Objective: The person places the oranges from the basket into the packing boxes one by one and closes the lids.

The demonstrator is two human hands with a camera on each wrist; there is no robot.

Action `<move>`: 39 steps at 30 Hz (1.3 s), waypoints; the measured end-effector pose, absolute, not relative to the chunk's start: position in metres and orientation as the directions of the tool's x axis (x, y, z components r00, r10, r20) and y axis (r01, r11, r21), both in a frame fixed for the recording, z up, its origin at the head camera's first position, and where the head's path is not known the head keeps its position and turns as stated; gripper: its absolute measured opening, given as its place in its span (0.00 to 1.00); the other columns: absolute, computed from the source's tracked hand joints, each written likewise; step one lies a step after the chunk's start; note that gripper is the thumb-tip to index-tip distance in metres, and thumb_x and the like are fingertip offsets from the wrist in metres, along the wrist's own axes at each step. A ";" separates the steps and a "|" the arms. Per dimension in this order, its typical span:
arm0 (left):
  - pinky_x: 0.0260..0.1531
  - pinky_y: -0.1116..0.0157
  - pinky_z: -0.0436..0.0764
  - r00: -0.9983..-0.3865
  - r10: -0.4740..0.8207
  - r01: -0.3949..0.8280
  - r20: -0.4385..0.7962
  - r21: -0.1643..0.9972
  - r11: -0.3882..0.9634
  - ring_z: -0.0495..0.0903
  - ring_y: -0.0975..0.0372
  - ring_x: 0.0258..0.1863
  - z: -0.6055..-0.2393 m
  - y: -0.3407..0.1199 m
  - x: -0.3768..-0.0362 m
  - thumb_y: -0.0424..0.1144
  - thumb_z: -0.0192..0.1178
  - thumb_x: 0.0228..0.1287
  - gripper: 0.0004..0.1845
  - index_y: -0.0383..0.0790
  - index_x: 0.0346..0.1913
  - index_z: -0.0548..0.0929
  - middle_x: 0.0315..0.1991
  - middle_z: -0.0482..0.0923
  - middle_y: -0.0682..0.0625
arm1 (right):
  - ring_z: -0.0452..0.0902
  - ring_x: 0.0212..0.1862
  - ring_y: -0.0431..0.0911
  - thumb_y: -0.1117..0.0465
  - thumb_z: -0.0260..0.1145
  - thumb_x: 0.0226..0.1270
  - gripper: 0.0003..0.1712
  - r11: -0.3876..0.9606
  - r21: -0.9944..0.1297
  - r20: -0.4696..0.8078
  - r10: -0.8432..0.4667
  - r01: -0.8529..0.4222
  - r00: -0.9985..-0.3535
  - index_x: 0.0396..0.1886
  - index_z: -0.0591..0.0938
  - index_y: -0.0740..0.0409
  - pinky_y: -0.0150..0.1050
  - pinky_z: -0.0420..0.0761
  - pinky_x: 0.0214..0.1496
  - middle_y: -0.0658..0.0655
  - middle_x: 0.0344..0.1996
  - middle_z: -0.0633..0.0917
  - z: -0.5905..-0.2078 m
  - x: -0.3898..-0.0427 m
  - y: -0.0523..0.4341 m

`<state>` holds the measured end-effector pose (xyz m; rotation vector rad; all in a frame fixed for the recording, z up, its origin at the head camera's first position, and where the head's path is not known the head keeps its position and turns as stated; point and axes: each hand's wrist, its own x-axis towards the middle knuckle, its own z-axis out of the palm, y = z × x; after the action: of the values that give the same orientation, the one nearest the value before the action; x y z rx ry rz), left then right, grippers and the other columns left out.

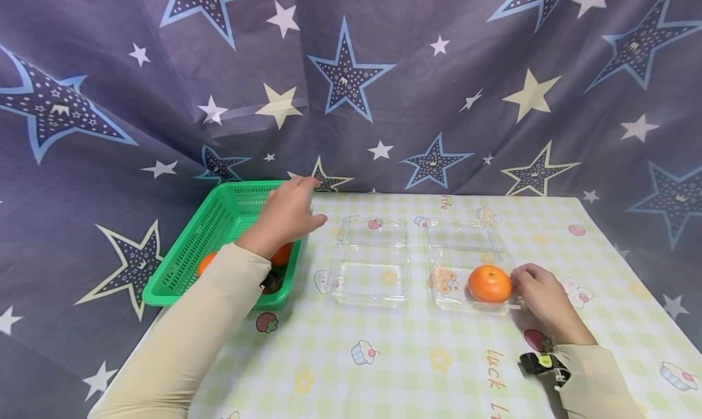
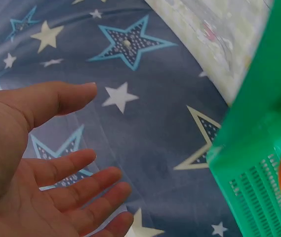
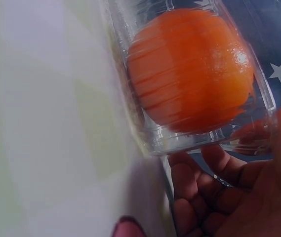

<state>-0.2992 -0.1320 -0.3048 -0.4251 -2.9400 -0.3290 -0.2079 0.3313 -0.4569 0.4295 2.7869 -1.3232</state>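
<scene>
Your left hand (image 1: pixel 287 213), fingers extended, is near the green basket (image 1: pixel 186 254). Right hand (image 1: pixel 550 300) pinches the clear box (image 1: pixel 452 302) holding an orange (image 1: pixel 490 284).

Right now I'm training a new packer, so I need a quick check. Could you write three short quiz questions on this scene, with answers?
1. How many open clear boxes are on the table?
2. True or false: the right hand touches the box that has an orange in it.
3. Which is closest to the left hand: (a) that orange, (b) the green basket, (c) the right hand?

Key: 1. Two. 2. True. 3. b.
</scene>
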 end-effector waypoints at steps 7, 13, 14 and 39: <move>0.70 0.38 0.67 -0.961 0.239 0.265 0.141 0.208 0.942 0.67 0.44 0.72 -0.305 -0.145 -0.304 0.51 0.71 0.63 0.40 0.41 0.75 0.69 0.73 0.68 0.40 | 0.75 0.53 0.59 0.50 0.40 0.82 0.28 0.602 -0.755 -0.139 0.239 0.260 -0.961 0.58 0.76 0.66 0.53 0.75 0.53 0.69 0.54 0.79 -0.457 -0.209 0.332; 0.66 0.39 0.70 -0.961 0.233 0.261 0.152 0.208 0.943 0.71 0.44 0.68 -0.305 -0.156 -0.308 0.50 0.70 0.63 0.37 0.41 0.72 0.71 0.69 0.71 0.39 | 0.75 0.54 0.60 0.50 0.40 0.83 0.28 0.594 -0.757 -0.151 0.244 0.271 -0.958 0.59 0.75 0.67 0.55 0.75 0.55 0.69 0.55 0.79 -0.459 -0.209 0.331; 0.66 0.39 0.70 -0.962 0.232 0.259 0.148 0.208 0.943 0.72 0.44 0.67 -0.305 -0.158 -0.308 0.51 0.70 0.63 0.38 0.41 0.72 0.71 0.69 0.71 0.39 | 0.75 0.54 0.60 0.50 0.40 0.83 0.28 0.594 -0.757 -0.152 0.245 0.272 -0.958 0.59 0.75 0.67 0.55 0.75 0.56 0.69 0.56 0.79 -0.459 -0.209 0.331; 0.64 0.37 0.72 -0.985 0.173 0.169 -0.005 0.211 0.963 0.72 0.40 0.67 -0.334 -0.191 -0.332 0.49 0.68 0.64 0.37 0.37 0.72 0.72 0.69 0.72 0.36 | 0.74 0.55 0.60 0.50 0.39 0.82 0.28 0.592 -0.760 -0.155 0.233 0.266 -0.960 0.59 0.76 0.65 0.56 0.74 0.56 0.69 0.56 0.79 -0.460 -0.209 0.333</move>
<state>-0.3321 -0.1907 -0.3338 -0.2732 -3.1354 -0.3338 -0.2091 0.3333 -0.4601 0.4336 2.7683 -1.3320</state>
